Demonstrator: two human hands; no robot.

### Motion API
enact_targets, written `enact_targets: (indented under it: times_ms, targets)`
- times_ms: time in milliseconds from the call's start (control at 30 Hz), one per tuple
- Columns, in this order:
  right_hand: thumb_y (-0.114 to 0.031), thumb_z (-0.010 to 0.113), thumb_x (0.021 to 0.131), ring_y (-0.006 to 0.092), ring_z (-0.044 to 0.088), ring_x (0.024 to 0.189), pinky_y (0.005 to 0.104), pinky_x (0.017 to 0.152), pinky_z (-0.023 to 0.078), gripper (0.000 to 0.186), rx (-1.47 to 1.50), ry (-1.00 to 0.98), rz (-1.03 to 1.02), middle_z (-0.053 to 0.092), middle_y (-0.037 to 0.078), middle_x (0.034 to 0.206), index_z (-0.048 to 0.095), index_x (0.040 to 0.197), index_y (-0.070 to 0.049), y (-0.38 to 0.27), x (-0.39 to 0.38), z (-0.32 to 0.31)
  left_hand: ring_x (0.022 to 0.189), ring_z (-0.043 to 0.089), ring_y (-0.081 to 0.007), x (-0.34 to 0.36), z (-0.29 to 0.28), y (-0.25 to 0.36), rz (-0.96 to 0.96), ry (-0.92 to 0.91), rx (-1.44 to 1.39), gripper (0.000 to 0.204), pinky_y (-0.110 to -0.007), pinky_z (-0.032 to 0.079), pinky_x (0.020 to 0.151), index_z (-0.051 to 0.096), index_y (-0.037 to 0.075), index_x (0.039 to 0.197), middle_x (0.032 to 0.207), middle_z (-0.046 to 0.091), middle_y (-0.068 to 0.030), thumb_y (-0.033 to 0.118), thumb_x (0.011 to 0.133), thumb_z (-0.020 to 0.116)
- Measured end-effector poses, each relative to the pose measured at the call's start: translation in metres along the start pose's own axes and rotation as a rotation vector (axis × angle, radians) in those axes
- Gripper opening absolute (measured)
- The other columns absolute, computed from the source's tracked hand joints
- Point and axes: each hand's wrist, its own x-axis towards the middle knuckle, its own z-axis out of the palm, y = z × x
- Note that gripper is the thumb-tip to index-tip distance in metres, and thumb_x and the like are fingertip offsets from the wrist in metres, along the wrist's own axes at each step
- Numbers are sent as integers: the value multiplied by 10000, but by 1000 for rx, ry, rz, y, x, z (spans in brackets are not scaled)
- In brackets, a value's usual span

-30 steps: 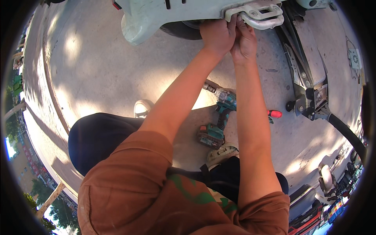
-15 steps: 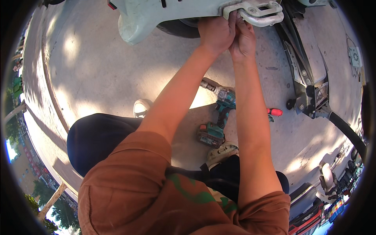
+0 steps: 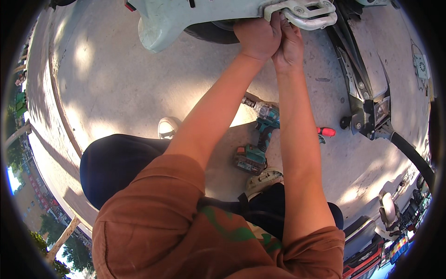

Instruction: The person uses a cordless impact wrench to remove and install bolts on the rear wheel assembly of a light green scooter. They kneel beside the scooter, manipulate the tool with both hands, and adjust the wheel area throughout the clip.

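Both my hands are together at the underside of a pale green scooter body [image 3: 160, 28], just below a white metal bracket [image 3: 309, 17]. My left hand [image 3: 256, 38] is closed, its knuckles toward me and its thumb side against the other hand. Beside it, my right hand [image 3: 290, 45] is pinched shut, fingertips raised to the bracket's lower edge. Whatever the fingers hold is hidden behind them. A dark tyre [image 3: 211, 32] shows left of my left hand, under the body. On the ground below my arms lies a teal cordless power drill [image 3: 264, 132].
A red-handled tool [image 3: 326, 132] lies on the concrete right of my right forearm. Farther right stands a black metal frame [image 3: 362, 114] with a thick black tube [image 3: 411, 156]. My shoes [image 3: 168, 127] rest on the ground. Parked scooters [image 3: 390, 209] line the lower right.
My left hand has turned slightly and its forearm has shifted a little to the right. The right hand stays nearly in place. The view has moved slightly.
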Motion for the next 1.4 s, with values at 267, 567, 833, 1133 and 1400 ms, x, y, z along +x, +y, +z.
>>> enact_targets:
  times_ms: [267, 567, 833, 1133, 1400]
  targets:
    - [-61, 538, 954, 202, 597, 1075, 326, 928, 506, 279, 40, -10, -17, 613, 84, 1172, 532, 1231, -29, 3, 7, -9, 853, 622, -448, -3, -4, -11, 85, 34, -118, 313, -514, 488, 731, 636, 14, 1047, 956, 648, -269, 289, 941, 530]
    - [11, 591, 879, 205, 598, 1054, 321, 939, 500, 344, 25, 115, -45, 607, 77, 1156, 532, 1215, -38, 10, 6, -16, 698, 650, -384, 2, -5, -8, 204, 50, -35, 230, -476, 514, 625, 654, 67, 1021, 838, 672, -178, 240, 924, 538]
    - [8, 557, 886, 227, 600, 1061, 352, 940, 503, 351, 14, 122, -37, 607, 105, 1169, 520, 1234, -12, 10, 7, -19, 706, 658, -382, 3, -5, -1, 18, -189, 122, 242, -493, 512, 649, 671, 63, 978, 797, 673, -183, 261, 903, 553]
    - [13, 559, 887, 236, 596, 1067, 363, 958, 491, 392, 76, 39, -55, 599, 99, 1181, 493, 1270, -32, 7, 5, -1, 794, 641, -438, 1, -4, -11, 100, 60, -159, 296, -497, 501, 706, 654, 29, 1027, 908, 668, -236, 284, 928, 540]
    - [13, 563, 887, 228, 597, 1064, 348, 940, 503, 391, 27, 82, -43, 597, 92, 1186, 489, 1268, -33, 8, 5, -7, 816, 644, -430, 0, -3, -9, 165, 63, 23, 317, -513, 495, 724, 638, 37, 1074, 926, 668, -234, 291, 940, 504]
